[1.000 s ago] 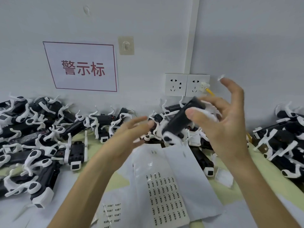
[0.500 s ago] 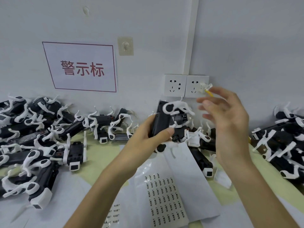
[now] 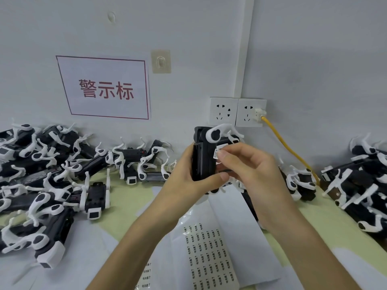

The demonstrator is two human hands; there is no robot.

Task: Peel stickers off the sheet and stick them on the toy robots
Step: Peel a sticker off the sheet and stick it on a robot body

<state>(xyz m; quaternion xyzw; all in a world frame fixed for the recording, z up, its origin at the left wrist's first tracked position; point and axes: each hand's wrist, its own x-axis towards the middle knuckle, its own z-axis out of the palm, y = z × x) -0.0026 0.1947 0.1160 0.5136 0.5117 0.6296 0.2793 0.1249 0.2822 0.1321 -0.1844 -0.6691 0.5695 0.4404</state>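
Robot [image 3: 202, 158] is held up over the sheet [image 3: 209, 258] on the bench [image 3: 129, 195], left hand [image 3: 188, 178] wrapped round its lower body and right hand [image 3: 249, 170] pinching a sticker [image 3: 216, 153] at its side. Risk: the sticker lands crooked or clings to the fingertip if released before it's pressed flat. Long axis is near vertical, white-legged end up.

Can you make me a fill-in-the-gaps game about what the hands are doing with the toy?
1. The left hand grips a toy robot with a ____ body.
2. The right hand pinches a small sticker that is coloured ____.
3. The cable plugged into the wall socket is ____.

Missing words: black, white, yellow.
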